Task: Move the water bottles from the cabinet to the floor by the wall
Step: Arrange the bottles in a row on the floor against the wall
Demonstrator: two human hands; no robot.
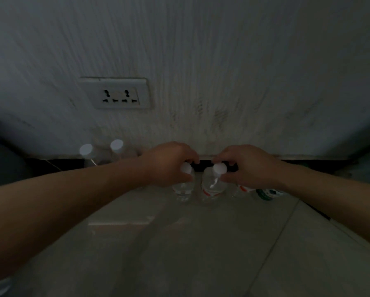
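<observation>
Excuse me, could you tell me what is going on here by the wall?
A person is setting bottles down on the pale tiled floor by the white wall. The left hand grips a clear plastic water bottle with a white cap near its neck, and the right hand grips a red-labelled clear bottle beside it, both upright. Two more white-capped bottles stand to the left against the wall, and other bottles are partly hidden under the right wrist.
</observation>
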